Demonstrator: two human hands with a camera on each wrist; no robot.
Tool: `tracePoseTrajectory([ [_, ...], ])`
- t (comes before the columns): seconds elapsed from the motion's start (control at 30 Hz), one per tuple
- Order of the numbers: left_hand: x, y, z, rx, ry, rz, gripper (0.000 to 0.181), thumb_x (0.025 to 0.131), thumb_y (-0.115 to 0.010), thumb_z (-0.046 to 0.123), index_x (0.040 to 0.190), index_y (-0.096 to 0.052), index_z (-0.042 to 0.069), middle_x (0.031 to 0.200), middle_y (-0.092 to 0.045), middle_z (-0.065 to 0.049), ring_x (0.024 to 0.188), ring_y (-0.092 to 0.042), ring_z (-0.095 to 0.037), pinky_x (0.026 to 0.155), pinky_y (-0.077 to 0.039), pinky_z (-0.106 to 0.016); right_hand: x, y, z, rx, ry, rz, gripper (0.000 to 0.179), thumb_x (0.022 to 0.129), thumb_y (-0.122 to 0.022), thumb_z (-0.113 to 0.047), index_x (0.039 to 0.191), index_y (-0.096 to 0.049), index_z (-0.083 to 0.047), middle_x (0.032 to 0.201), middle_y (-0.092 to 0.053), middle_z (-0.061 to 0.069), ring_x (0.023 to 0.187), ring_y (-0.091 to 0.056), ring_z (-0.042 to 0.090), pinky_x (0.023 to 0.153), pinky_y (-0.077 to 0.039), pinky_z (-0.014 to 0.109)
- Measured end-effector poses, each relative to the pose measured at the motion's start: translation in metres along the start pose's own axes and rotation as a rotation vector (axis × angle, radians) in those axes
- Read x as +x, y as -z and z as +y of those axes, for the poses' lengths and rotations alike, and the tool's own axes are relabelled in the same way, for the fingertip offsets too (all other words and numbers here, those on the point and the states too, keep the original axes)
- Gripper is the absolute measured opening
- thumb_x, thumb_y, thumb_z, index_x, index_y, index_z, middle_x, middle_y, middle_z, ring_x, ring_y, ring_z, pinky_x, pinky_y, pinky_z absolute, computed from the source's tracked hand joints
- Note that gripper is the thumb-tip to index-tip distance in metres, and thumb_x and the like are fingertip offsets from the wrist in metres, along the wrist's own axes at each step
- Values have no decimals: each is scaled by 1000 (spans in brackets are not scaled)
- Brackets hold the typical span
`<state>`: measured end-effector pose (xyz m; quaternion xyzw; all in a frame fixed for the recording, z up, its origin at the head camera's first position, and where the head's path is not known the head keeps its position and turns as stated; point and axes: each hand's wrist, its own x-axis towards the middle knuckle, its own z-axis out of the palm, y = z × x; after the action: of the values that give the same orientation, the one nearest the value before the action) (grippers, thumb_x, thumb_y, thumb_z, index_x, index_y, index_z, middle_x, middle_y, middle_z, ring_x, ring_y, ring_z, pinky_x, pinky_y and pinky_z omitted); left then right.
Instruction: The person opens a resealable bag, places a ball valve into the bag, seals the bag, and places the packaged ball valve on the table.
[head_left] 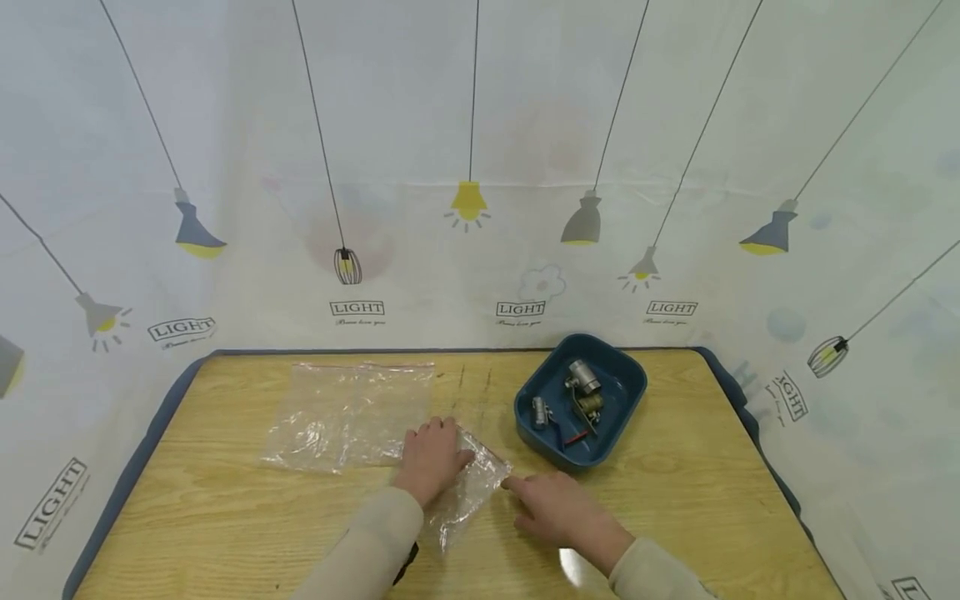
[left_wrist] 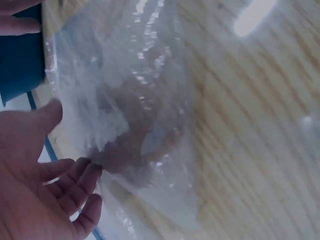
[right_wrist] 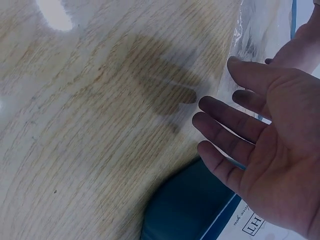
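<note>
A small clear zip bag (head_left: 472, 483) lies slantwise on the table between my two hands. My left hand (head_left: 431, 458) rests at its left side, fingertips touching the plastic; in the left wrist view the thumb stands apart from the loosely bent fingers (left_wrist: 82, 190). My right hand (head_left: 558, 508) reaches to the bag's right corner, fingertips right at the edge. In the right wrist view its fingers (right_wrist: 227, 120) are extended and the thumb is spread from them. A larger clear zip bag (head_left: 345, 417) lies flat to the left, its near right part behind my left hand.
A blue square bin (head_left: 528, 412) stands at the right back, holding several metal valve-like fittings (head_left: 585, 379), one with a red-tipped handle. The wooden table (head_left: 675, 500) ends in a dark blue edge against a white curtain (head_left: 420, 125) printed with lamps.
</note>
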<state>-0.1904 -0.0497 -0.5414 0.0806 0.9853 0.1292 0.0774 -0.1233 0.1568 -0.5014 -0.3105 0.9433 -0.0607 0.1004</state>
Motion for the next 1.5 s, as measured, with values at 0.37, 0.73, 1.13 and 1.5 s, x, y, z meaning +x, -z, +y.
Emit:
tracePoseTrajectory([
  [0.37,2,-7,-5,-6,43,77,28,87,-71,29,91,-61,3,86,-68,-16,82,-65,-33,71,-52,-46,-2,-4,0,-44,21,27,43,79,-73,-28,119,-60,-16,81,-66,-2,70,-62,17,65,-50,35],
  [0.73,-2,-2,3,-62,81,49,14,86,-63,14,80,-67,2,87,-65,-15,82,-61,-32,72,-54,-47,1,-8,-2,-72,35,67,40,78,-74,-28,115,-61,-18,79,-66,-3,70,-63,17,65,-49,35],
  [1.13,-14,5,-2,-359,-41,-39,13,90,-65,22,84,-57,14,75,-59,2,65,-52,-16,62,-45,-31,1,-11,-1,-54,16,87,33,76,-73,-26,105,-60,-16,77,-65,-1,69,-63,21,64,-47,37],
  [1.5,-26,18,-3,-451,-84,-12,25,87,-70,19,108,-65,7,94,-73,-8,85,-69,-24,76,-54,-41,1,-8,-1,-110,26,155,23,76,-73,-23,94,-61,-16,73,-63,-2,63,-61,20,57,-44,37],
])
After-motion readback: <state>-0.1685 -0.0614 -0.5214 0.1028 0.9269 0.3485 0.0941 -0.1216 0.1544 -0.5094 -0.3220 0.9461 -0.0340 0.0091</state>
